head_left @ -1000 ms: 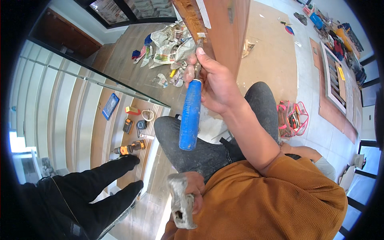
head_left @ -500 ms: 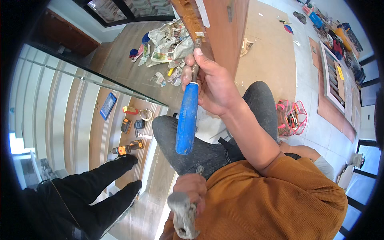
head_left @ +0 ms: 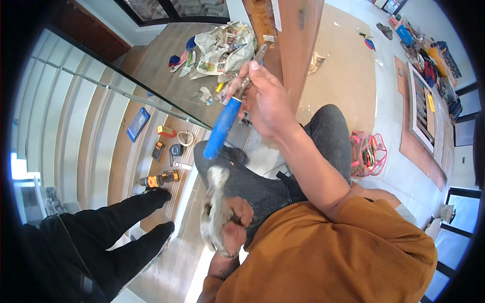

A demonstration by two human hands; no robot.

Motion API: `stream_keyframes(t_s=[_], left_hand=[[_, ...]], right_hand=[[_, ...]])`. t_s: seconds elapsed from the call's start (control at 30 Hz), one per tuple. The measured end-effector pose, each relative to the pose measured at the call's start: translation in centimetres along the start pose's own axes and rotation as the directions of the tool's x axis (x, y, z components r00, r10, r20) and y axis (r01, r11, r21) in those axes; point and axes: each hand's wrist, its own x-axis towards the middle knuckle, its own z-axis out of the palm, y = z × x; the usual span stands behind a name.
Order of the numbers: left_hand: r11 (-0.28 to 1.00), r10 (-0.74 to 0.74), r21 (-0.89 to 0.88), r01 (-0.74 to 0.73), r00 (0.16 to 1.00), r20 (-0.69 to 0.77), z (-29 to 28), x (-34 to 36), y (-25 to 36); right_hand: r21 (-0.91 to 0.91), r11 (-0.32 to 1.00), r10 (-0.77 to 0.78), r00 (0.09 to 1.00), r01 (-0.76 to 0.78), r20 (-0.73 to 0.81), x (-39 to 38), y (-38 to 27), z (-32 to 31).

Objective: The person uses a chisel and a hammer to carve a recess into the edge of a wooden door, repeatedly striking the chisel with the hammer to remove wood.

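Note:
My right hand (head_left: 268,101) grips a chisel with a blue handle (head_left: 222,129). Its metal blade (head_left: 255,55) points up against the edge of a brown wooden door (head_left: 298,35). My left hand (head_left: 230,227) is closed around a hammer whose grey metal head (head_left: 214,202) is raised just below the blue handle's end, blurred. Both hands are above my knees in dark jeans (head_left: 283,177), and my orange shirt fills the lower right.
Another person's legs in black trousers (head_left: 116,227) stand on the wooden stairs at lower left. An orange drill (head_left: 159,179), a tape measure (head_left: 177,150) and a blue case (head_left: 137,123) lie on the steps. Crumpled newspaper (head_left: 222,45) lies by the door. A red tool bag (head_left: 366,154) sits at the right.
The hammer in my left hand has risen toward the end of the blue handle. The chisel has tilted, its handle end swinging left. The view has shifted slightly.

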Motion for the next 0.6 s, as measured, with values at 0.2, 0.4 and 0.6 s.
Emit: stream_keyframes(t_s=[0.2,0.4,0.6], left_hand=[[0.997,0.051,-0.055,-0.055,0.995,-0.082,-0.3,-1.2,0.3],[0.973,0.228,-0.052,-0.226,0.972,0.050,0.0,-1.3,0.6],[0.909,0.344,0.176,-0.378,0.918,0.198,2.5,-1.4,2.8]], right_hand=[[-0.003,0.997,0.075,0.995,-0.075,0.070,-1.3,-1.4,-0.3],[0.107,0.987,0.113,0.990,-0.121,0.084,-1.3,-2.3,-0.1],[0.480,0.855,0.108,0.972,-0.199,0.210,-1.6,-3.5,0.1]])
